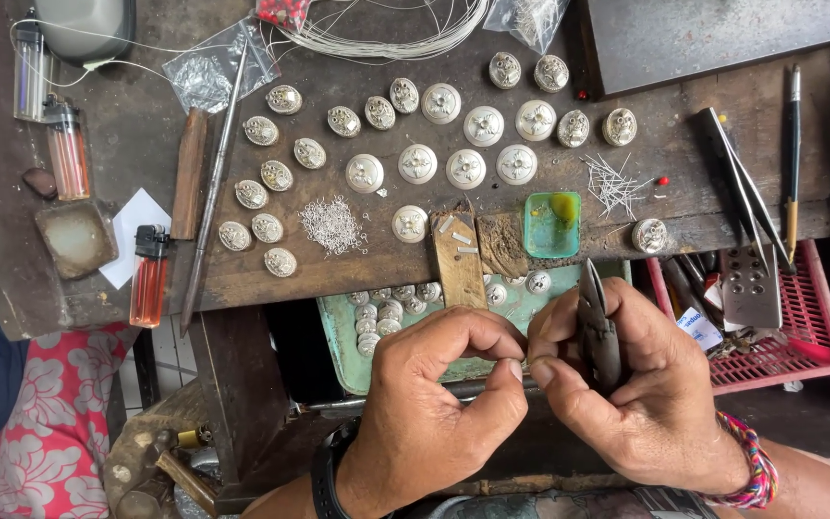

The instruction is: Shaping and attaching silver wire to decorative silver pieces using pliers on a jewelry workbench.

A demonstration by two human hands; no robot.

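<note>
My left hand (439, 404) and my right hand (626, 384) meet in front of the workbench, fingertips pinched together on a tiny piece too small to make out. The right hand also grips dark pliers (596, 322), jaws pointing up. Just beyond the hands a green tray (338, 336) holds several small silver round pieces (381, 312). Many more silver domed ornaments (442, 103) lie in rows on the dark wooden bench (694, 183). A wooden bench pin (458, 259) juts out toward my hands.
A pile of tiny silver rings (332, 226), a small green dish (551, 224) and loose pins (612, 183) lie on the bench. Lighters (149, 276) and a long tool (215, 183) are at left. A red basket (799, 327) with tweezers (746, 202) sits at right. Coiled wire (396, 29) lies at the back.
</note>
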